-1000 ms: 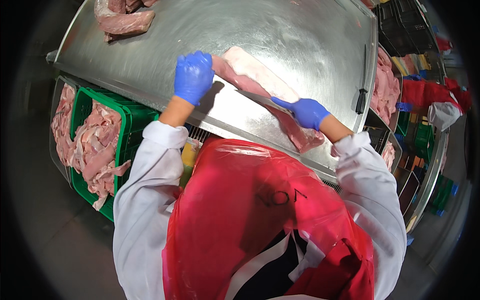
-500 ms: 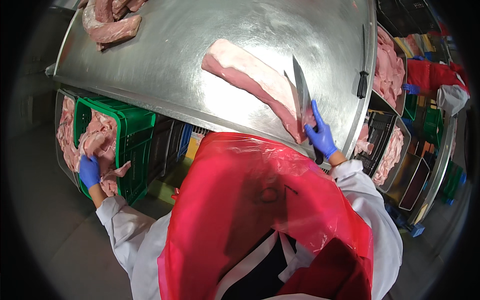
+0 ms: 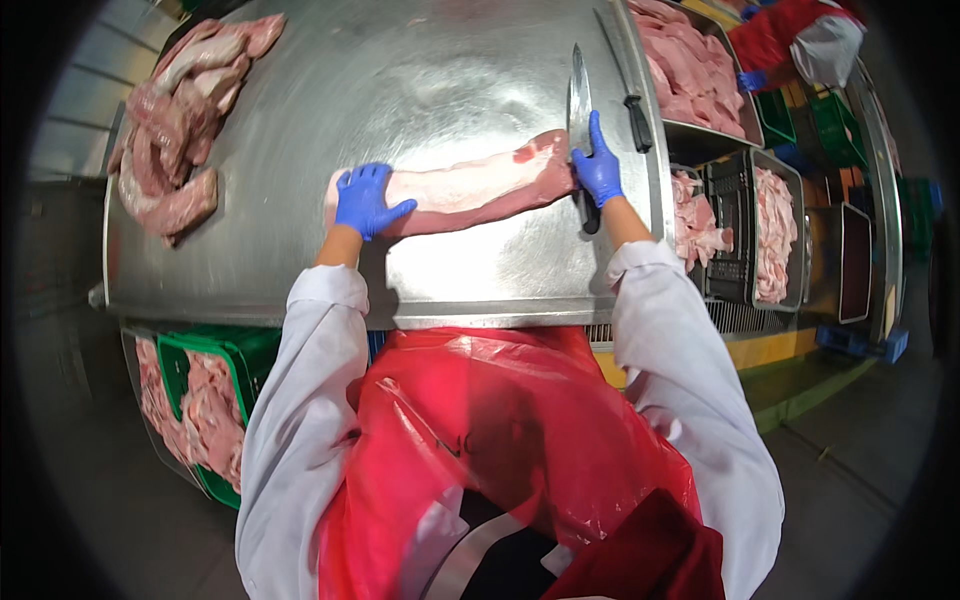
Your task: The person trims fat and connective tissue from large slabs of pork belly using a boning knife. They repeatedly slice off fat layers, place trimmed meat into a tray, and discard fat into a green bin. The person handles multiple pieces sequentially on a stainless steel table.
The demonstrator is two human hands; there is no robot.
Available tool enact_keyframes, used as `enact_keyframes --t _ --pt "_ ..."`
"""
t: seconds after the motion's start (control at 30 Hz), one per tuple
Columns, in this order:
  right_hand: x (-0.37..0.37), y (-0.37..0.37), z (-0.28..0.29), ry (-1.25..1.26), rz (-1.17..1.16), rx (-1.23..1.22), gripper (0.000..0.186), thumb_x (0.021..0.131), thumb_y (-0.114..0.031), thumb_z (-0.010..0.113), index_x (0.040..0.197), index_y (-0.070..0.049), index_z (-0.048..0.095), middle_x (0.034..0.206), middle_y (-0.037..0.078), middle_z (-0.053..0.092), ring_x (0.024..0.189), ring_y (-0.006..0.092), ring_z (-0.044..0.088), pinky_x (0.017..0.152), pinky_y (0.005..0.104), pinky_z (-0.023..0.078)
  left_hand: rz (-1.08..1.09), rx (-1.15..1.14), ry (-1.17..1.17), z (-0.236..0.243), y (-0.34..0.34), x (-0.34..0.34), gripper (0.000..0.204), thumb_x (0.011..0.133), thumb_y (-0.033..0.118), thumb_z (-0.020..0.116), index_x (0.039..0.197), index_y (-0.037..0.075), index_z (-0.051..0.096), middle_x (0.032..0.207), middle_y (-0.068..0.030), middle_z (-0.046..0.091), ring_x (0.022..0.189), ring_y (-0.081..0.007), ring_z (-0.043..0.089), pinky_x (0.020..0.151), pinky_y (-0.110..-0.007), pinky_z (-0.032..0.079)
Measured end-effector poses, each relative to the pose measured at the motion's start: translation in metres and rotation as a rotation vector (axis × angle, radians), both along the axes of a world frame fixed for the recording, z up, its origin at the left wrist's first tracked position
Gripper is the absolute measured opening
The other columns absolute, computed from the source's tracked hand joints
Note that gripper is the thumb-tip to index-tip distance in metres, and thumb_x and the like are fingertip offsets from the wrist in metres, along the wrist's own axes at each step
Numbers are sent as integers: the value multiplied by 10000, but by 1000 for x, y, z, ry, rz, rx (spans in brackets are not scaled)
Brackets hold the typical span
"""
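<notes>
A long strip of pork loin (image 3: pixel 470 188), pale fat on top and darker pink along the near side, lies across the steel table in front of me. On its left end rests my left hand (image 3: pixel 366 203), blue-gloved, fingers spread and thumb out to the right. My right hand (image 3: pixel 598 172), gloved alike, is at the loin's right end, holding a knife (image 3: pixel 579 95). The blade points away from me and the dark handle sticks out below the palm; the forefinger is stretched out, while the other fingers are partly hidden.
Further meat strips (image 3: pixel 180 120) are heaped at the table's far left. A sharpening steel (image 3: pixel 637 120) lies by the right edge. Meat-filled trays (image 3: pixel 752 135) stand beyond it, near a co-worker's red sleeve (image 3: pixel 775 40). A green crate (image 3: pixel 235 365) of trimmings stands below left.
My left hand has left the green crate and come onto the loin's left end. The loin now lies more level across the table. My right hand stays with the knife, and the view has shifted.
</notes>
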State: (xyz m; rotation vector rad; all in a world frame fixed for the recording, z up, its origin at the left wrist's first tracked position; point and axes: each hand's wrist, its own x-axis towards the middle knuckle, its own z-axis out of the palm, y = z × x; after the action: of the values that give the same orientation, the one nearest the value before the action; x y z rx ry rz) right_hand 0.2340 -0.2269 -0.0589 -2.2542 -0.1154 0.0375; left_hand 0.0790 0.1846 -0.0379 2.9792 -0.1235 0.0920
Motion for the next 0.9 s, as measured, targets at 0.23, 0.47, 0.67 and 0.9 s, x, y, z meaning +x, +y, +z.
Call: enact_keyframes --t 0.23,0.47,0.67,0.9 --pt "-43 23 30 170 58 -155 803 896 -156 532 1568 -379 154 899 271 686 830 419 688 787 477 541 34 -24 302 25 -47 -36 741 760 606 674 1181 5 572 1187 -226 563 1123 -394 530 984 -516 386" --pt "-83 -1 53 228 193 -412 758 931 -172 507 1566 -374 147 891 302 670 836 470 661 783 524 520 -184 -292 5 13 -97 -22 601 695 396 722 1149 40 553 1185 -216 492 1111 -403 474 955 -502 388" --pt "-103 -9 43 298 147 -294 785 883 -132 550 1559 -344 212 908 341 642 812 483 653 742 521 510 -190 -292 55 13 -98 -17 575 686 379 710 1129 47 554 1184 -216 491 1095 -404 475 931 -505 390" --pt "-137 -14 39 294 112 -76 816 843 -123 580 1559 -326 245 920 309 672 721 331 688 713 406 529 -172 -271 67 9 -97 -9 583 696 390 698 1140 43 546 1192 -220 494 1103 -405 476 918 -517 394"
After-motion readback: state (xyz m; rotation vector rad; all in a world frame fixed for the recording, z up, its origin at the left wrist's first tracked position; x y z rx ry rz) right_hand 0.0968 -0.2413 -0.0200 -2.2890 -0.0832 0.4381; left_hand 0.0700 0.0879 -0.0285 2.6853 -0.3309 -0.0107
